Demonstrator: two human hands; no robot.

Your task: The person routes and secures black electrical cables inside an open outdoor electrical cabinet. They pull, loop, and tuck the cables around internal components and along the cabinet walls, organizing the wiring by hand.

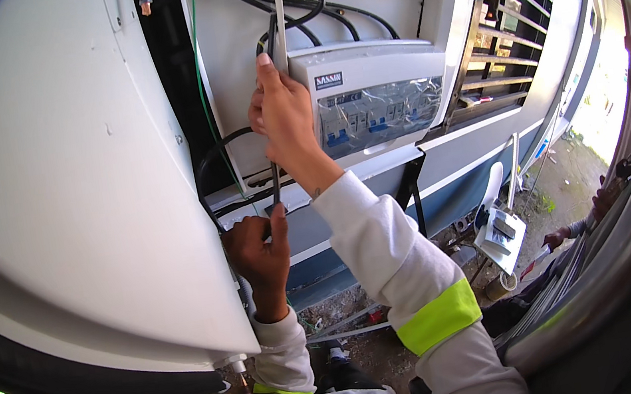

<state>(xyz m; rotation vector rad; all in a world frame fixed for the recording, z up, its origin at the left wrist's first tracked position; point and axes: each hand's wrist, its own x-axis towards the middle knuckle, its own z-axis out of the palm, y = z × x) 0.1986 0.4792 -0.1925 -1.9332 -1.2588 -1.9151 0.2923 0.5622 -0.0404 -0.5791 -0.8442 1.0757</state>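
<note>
A stiff black cable (276, 180) runs upright along the left side of an open white metal enclosure (233, 71). My right hand (283, 109) is closed around its upper part, thumb pointing up along it. Lower down, my left hand (258, 245) is curled in a fist at the cable's lower stretch, thumb pressed against it. Just right of my right hand sits a white breaker panel cover (386, 66). Its row of breakers (369, 121) with blue levers lies behind clear plastic film. More black cables (338, 16) loop behind and above the cover.
A large white curved panel (73, 191) fills the left side. A thin green wire (202, 68) hangs beside the enclosure, and a cable end with bare copper (146, 8) hangs above. Slatted grille (512, 48) stands right. Another person's hand (555, 237) shows near a white board (501, 239).
</note>
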